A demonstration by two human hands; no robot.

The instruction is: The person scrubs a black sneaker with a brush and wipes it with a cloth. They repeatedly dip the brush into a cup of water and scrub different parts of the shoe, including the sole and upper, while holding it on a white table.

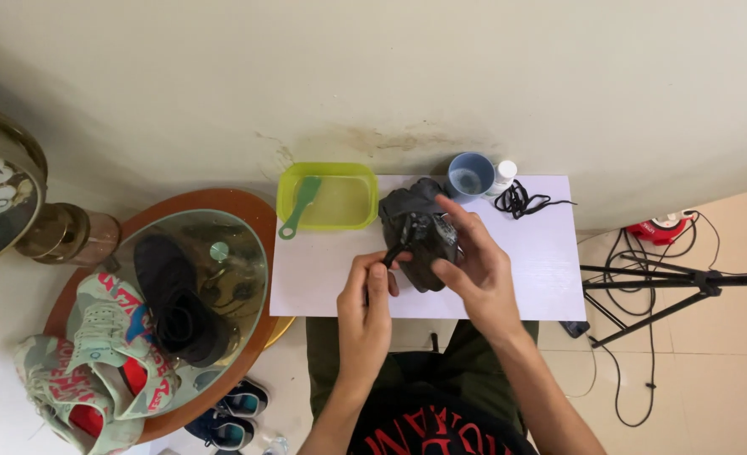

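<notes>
The dark grey fabric shoe point(420, 227) was gripped by the right hand point(474, 270), its black lace point(393, 255) pinched in the left hand point(366, 303); honestly, an eyelet could've been torn by a hard yank.

White table point(542, 278): basin point(327, 198), cup point(470, 177), lace point(521, 200)

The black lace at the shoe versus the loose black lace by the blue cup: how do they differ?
1. The lace at the shoe is pinched in the left hand; the loose lace lies untouched on the white table.
2. The held lace is pulled out from the dark shoe, which the right hand steadies; the loose lace is bunched in a tangle, one end trailing right.
Both are black.
</notes>
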